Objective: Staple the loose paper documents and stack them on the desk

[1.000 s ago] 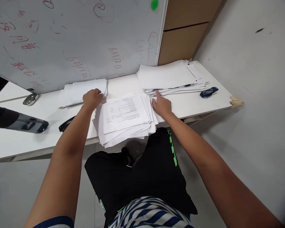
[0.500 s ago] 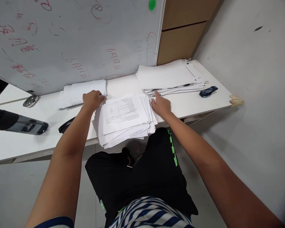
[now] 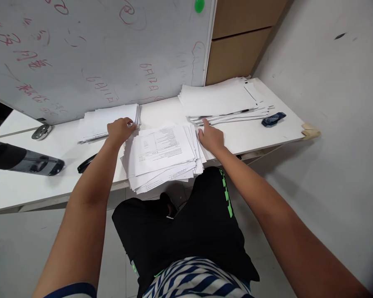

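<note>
A loose stack of printed sheets (image 3: 161, 151) lies in front of me, its near edge hanging past the table. My left hand (image 3: 120, 130) is at the near right corner of another paper stack (image 3: 110, 116), thumb and fingers curled together on the paper there; the exact grip is partly hidden. On the other side, my right hand (image 3: 211, 136) rests with thumb and index finger apart. Its index fingertip is at the front edge of a larger paper stack (image 3: 216, 99), and its thumb is beside the printed sheets. A pen (image 3: 240, 111) lies along that larger stack's front.
A whiteboard (image 3: 112, 54) with red writing and brown boxes (image 3: 236, 54) stand behind the white table (image 3: 161, 112). On the left are a mouse (image 3: 41, 132), a dark bottle (image 3: 27, 159) and a black object (image 3: 85, 163) partly behind my forearm. A dark blue item (image 3: 273, 119) lies at right.
My left hand's fingers shift very slightly at the stack's corner. My right hand and the papers look the same; the camera view has moved a little.
</note>
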A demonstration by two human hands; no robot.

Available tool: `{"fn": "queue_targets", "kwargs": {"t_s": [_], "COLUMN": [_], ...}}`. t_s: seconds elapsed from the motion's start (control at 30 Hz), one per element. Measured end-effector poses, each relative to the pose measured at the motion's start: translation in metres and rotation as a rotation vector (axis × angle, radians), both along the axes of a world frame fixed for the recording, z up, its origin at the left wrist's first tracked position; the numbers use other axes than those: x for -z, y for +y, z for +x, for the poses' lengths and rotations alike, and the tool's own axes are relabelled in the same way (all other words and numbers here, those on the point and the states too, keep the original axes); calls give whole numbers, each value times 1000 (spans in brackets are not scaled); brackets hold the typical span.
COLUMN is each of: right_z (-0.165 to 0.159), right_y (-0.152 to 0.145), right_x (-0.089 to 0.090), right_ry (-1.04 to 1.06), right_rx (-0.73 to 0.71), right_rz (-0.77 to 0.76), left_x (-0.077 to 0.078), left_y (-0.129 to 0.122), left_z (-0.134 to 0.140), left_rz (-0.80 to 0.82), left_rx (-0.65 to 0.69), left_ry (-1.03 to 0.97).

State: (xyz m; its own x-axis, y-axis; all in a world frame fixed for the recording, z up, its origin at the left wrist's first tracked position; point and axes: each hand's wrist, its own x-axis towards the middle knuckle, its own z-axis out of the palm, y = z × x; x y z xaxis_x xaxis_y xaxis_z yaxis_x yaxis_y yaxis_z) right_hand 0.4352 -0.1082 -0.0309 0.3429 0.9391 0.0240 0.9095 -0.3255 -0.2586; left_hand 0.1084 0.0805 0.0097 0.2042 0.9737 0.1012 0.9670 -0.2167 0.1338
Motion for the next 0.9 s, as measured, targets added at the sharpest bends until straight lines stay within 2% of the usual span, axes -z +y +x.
{"fn": "queue_targets", "kwargs": {"t_s": [0.23,0.37,0.47,0.53,0.6,0.73,0.83,0.9], "right_z": [1,0,-1,0,1,0,-18,-40], "right_y": [0,-1,-1,1,2,-7,-32,-54], "right_x": [0,0,0,1,3,-2,-16,-28], "right_ry": [14,14,26,36,52,172,492,846], "right_rx": [-13,-8,-6,-4,0,-10,-73,-139], "right_rz": [6,12,23,32,48,173,442,647], "left_x": [-3,-4,-16,-33,-58,-122,-166,-181], "left_y": [1,-4,-15,-29,-49,-112,-170,-202], "left_z": [7,8,9,10,12,19,17,10], "left_rz": [-84,-30,29,82,168,386,515,505], "left_rx": [-107,-123,-154,-126,-43,169,252,264], "left_ry": [-25,-41,-81,-73,-67,-163,-365,-547]}}
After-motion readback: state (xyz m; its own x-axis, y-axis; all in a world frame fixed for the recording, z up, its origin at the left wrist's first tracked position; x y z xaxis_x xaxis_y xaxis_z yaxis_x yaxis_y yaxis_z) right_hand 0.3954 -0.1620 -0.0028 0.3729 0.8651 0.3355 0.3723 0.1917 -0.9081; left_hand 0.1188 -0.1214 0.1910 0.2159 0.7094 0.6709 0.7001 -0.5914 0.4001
